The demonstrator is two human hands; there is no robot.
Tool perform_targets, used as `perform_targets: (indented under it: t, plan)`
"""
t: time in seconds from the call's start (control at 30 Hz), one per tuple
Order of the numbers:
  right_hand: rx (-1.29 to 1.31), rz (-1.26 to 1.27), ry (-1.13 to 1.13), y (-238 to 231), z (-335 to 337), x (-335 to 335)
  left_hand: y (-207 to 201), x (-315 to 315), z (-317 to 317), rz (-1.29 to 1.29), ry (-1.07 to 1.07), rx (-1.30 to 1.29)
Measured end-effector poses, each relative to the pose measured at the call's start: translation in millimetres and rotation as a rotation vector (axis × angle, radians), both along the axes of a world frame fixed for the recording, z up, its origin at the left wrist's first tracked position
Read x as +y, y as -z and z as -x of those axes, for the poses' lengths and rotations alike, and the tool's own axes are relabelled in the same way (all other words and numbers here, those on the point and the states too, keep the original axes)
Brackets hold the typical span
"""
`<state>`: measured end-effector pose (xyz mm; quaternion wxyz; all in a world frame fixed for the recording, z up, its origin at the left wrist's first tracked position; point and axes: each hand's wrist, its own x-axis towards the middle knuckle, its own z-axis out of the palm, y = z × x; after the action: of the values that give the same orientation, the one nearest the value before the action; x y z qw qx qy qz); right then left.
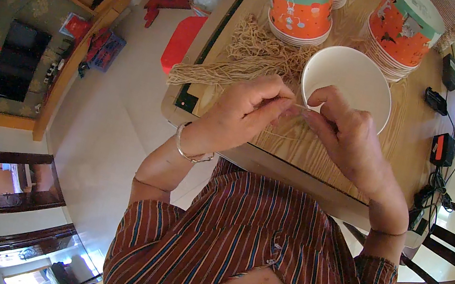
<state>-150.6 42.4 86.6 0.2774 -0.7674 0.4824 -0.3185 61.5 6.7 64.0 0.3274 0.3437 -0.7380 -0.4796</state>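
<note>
Both my hands are raised over the near edge of the wooden table, their fingertips close together. My left hand (251, 110), with a bangle on its wrist, pinches a thin pale cord (299, 106). On the other side my right hand (353, 134) pinches the same cord, thumb against bent forefinger. A loose length seems to hang below the fingers. Just behind my right hand stands a white paper bucket (349, 72), mouth up, its front partly covered by that hand. Left of it lies a tangled bundle of beige cords (234, 70), reaching the table's left edge.
Two stacks of upturned orange-and-green paper buckets, one at the left (299, 18) and one at the right (401, 36), stand behind. Black adapters (443, 149) and cables line the table's right edge. A red stool (181, 42) is beyond the left side.
</note>
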Motion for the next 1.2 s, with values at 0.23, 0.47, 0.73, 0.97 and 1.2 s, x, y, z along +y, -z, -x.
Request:
perform_targets:
  t: [0.23,0.47,0.73,0.97,1.2]
  plan:
    - [-0.072,-0.125,-0.161,-15.5,31.4,-14.6,-9.9,-10.0,-10.1,0.107,-0.017,0.059]
    - [-0.054,-0.366,-0.005,-35.2,130.9,-37.5,-2.5,-14.2,-20.4,0.044,-0.117,0.096]
    - [0.250,0.204,0.173,11.7,201.0,-53.3,-0.9,-27.5,19.3,0.148,-0.071,0.023]
    - [-0.036,-0.026,-0.028,-23.7,52.8,-30.1,5.4,-39.0,30.2,0.380,-0.084,-0.117]
    - [-0.118,0.035,-0.049,23.1,22.2,-49.8,0.7,-40.7,31.1,0.393,-0.071,-0.152]
